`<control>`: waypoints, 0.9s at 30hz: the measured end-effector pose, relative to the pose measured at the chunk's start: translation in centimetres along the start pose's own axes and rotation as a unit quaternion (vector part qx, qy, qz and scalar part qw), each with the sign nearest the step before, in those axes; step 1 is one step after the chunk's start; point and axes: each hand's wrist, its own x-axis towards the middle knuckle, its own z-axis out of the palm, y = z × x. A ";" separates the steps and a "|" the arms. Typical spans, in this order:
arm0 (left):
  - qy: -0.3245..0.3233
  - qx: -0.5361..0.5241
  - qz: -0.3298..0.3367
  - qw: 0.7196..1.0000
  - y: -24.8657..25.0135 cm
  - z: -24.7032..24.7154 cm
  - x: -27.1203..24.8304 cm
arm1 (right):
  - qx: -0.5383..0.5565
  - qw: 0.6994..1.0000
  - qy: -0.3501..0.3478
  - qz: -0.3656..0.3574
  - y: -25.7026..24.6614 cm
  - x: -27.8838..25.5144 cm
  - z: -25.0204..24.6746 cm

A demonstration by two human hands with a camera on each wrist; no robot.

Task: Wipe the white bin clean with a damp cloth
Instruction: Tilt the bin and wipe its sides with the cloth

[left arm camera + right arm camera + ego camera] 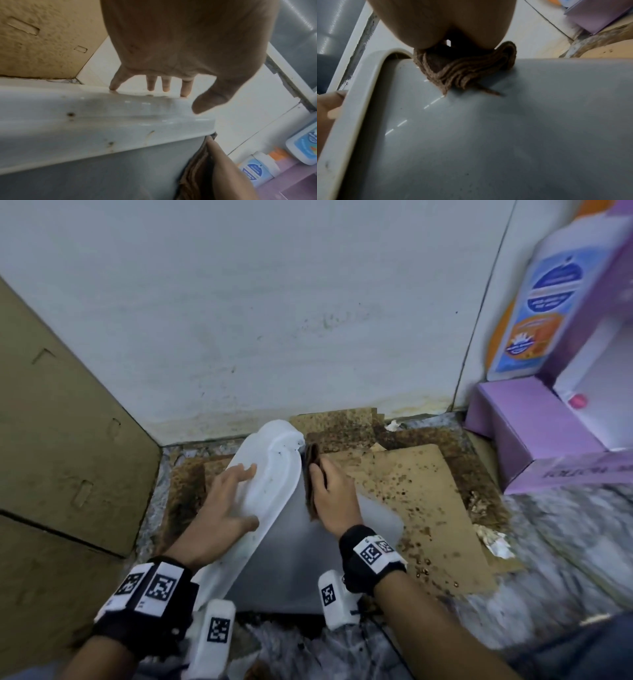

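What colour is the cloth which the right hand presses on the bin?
Brown. The bunched brown cloth shows best in the right wrist view.

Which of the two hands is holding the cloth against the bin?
The right hand grips the brown cloth against the white bin's side; the left hand lies spread on the rim, holding nothing.

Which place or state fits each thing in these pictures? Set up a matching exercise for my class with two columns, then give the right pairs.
Column 1
1. left hand
2. right hand
3. brown cloth
4. purple box

Column 2
A. bunched up, pressed on the grey side of the bin
B. stands at the right, by the wall
C. fingers spread on the bin's white rim
D. grips the cloth

Pairs: 1-C, 2-D, 3-A, 4-B
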 end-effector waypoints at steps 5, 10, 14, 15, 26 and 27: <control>0.095 -0.131 -0.021 0.987 1.2 1.1 0.4 | -0.012 1.000 -0.009 0.014 -0.9 -2.6 0.0; 0.194 -0.035 -0.058 0.979 2.5 1.3 1.8 | -0.044 0.999 -0.011 0.008 -2.2 -5.3 0.8; 0.169 -0.010 -0.145 0.975 3.3 1.2 3.1 | -0.065 0.998 -0.014 0.002 -2.4 -6.2 1.7; 0.169 -0.016 -0.153 0.974 3.4 1.2 3.3 | -0.069 0.997 -0.017 0.002 -2.5 -6.3 1.8; 0.169 -0.031 -0.057 0.984 3.8 2.0 4.0 | -0.115 0.991 -0.067 0.013 -1.2 -5.1 1.0; 0.162 -0.019 -0.043 0.986 3.8 2.1 4.0 | -0.125 0.990 -0.066 0.016 -0.6 -5.2 0.7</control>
